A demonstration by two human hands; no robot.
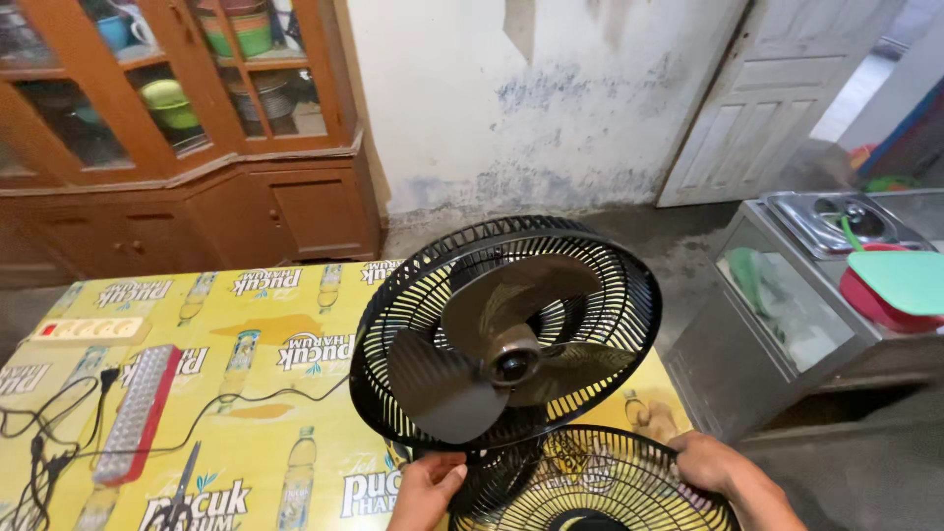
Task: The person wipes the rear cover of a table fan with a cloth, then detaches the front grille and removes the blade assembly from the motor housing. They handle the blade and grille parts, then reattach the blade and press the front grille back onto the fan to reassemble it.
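Over the yellow printed counter (295, 324), a black wire front fan grille (590, 487) is gripped at its rim by both hands: left hand (425, 489) closed on the near-left edge, right hand (710, 464) on the right. Just behind stands the black fan (506, 329) with brown blades.

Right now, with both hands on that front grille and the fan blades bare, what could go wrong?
1. The fan stands near the table edge with its blades uncovered; a nudge from the grille could tip it or nick a blade.
2. The left hand and right hand grip thin wires, so fingers might get pinched against the rear guard.
3. Loose cables and scissors lie on the table and could snag.
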